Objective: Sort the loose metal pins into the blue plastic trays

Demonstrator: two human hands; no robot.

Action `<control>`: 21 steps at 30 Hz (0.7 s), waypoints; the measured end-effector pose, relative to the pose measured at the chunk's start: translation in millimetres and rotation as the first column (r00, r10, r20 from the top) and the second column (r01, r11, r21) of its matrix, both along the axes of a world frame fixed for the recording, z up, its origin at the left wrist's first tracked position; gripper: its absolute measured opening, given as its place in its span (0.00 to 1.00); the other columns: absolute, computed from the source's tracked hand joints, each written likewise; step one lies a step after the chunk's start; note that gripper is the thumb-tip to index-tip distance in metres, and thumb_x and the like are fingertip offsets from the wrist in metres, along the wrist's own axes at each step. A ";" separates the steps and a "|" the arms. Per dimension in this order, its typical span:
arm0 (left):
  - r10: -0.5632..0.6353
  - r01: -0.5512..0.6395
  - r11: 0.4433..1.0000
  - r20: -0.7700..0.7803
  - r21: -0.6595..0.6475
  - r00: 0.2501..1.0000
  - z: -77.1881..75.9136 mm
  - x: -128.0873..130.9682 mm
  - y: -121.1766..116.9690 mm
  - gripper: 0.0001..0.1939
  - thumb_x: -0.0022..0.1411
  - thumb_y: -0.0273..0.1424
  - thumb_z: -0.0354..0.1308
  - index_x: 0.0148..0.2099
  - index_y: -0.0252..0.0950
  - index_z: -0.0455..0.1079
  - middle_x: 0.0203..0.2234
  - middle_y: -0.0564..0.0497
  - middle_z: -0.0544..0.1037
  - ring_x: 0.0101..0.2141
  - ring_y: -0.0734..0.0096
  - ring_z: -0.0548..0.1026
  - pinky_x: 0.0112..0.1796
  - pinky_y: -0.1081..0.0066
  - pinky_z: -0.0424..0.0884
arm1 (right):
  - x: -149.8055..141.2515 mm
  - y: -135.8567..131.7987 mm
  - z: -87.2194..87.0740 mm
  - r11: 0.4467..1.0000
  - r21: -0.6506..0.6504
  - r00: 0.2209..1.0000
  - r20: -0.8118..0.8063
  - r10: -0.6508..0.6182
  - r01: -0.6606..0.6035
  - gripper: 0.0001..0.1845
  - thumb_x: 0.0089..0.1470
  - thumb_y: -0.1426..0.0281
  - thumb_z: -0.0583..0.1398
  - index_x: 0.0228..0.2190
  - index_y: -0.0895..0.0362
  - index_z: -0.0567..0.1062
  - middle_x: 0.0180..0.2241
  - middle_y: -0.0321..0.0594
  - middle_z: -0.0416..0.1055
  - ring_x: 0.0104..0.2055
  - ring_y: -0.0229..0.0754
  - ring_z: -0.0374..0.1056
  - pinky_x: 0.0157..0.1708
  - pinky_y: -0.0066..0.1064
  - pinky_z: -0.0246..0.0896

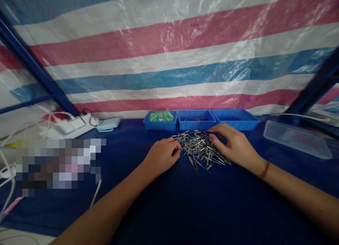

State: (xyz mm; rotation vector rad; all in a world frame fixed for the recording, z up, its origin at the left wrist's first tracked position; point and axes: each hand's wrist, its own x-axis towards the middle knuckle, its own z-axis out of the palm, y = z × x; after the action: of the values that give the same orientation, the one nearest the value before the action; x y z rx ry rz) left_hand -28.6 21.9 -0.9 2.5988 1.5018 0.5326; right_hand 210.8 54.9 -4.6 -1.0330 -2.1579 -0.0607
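Observation:
A loose pile of thin silver metal rods that look like blind rivets [200, 147] lies on the dark blue tabletop. My left hand [162, 155] rests at the pile's left edge, its fingers curled and the thumb drawn in near the index finger. What its fingertips hold, if anything, blends in with the rods. On the right side, my right hand [234, 146] reaches over the pile's edge. Its thumb and index finger are apart, with the fingertips touching or just above the rods.
Behind the pile stand three blue bins: the left bin [160, 125] with a green plastic bag [162, 115], the middle bin [196, 124] with a few rods, and the right bin [238, 124]. A clear plastic lid [296, 139] lies right. A power strip [71, 126] and cables are left.

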 end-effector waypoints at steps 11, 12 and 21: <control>0.065 -0.042 0.993 -0.227 0.106 0.972 -3.3 4.1 -2.2 0.10 0.66 0.28 0.47 0.38 0.35 0.69 0.35 0.49 0.74 0.34 0.64 0.70 0.33 0.67 0.62 | -6.2 -12.6 2.6 0.990 -0.003 0.988 -0.062 0.139 -0.139 0.07 0.55 0.73 0.54 0.36 0.56 0.72 0.36 0.42 0.71 0.38 0.42 0.68 0.40 0.35 0.65; 0.076 -0.046 0.990 -0.230 0.130 0.970 -3.4 4.6 -2.1 0.10 0.66 0.28 0.47 0.38 0.35 0.69 0.35 0.49 0.74 0.35 0.63 0.69 0.33 0.67 0.61 | -7.6 -14.5 2.8 0.989 -0.010 0.987 -0.066 0.145 -0.146 0.08 0.55 0.73 0.54 0.36 0.56 0.72 0.36 0.42 0.71 0.38 0.42 0.68 0.40 0.35 0.65; -0.070 0.050 0.987 0.131 0.153 0.989 6.6 20.2 -16.3 0.08 0.66 0.30 0.47 0.43 0.38 0.66 0.37 0.52 0.76 0.38 0.68 0.71 0.40 0.66 0.60 | -24.7 -35.4 5.3 0.949 -0.130 0.958 -0.036 0.286 -0.288 0.09 0.58 0.70 0.53 0.39 0.55 0.72 0.37 0.43 0.71 0.40 0.42 0.68 0.41 0.37 0.65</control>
State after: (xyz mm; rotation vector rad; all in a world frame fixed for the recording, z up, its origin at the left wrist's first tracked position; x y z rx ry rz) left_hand -8.4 5.6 5.8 2.6451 1.3866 0.8275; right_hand 186.1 19.5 0.7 -0.7772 -2.2999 0.2322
